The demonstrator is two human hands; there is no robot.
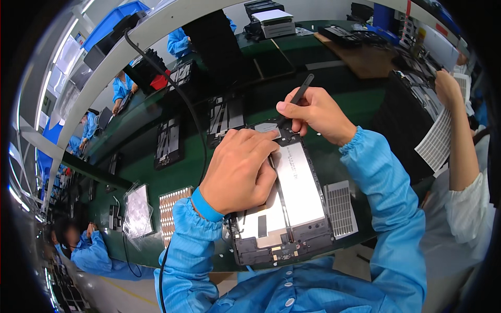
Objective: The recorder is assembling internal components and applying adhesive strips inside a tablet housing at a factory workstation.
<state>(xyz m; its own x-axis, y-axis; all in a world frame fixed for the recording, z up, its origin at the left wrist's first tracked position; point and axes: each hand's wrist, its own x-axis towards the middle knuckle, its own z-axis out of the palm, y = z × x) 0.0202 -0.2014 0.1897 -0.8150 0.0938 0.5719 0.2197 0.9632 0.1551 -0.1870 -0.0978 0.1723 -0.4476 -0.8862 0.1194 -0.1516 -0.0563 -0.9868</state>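
Observation:
An opened tablet body (300, 180) with a large silver plate and black frame lies in front of me on the green table. My left hand (241, 169), with a blue wrist strap (205, 205) behind it, rests on the tablet's left side. Its fingers are bent and closed near a grey patch (265, 127) at the far end; what they pinch, if anything, is hidden. Above that end, my right hand (321, 115) grips a slim black flat-handled tool (302, 88) like a pen. The tool's lower tip points down beside the grey patch and is partly hidden by fingers.
A white label sheet (342, 208) lies right of the tablet. At left are a sheet of round stickers (172, 208) and a clear-wrapped stack (138, 208). More tablet bodies (227, 117) stand beyond. A co-worker's arm (462, 135) holds a label sheet at right. A black cable (190, 107) hangs across.

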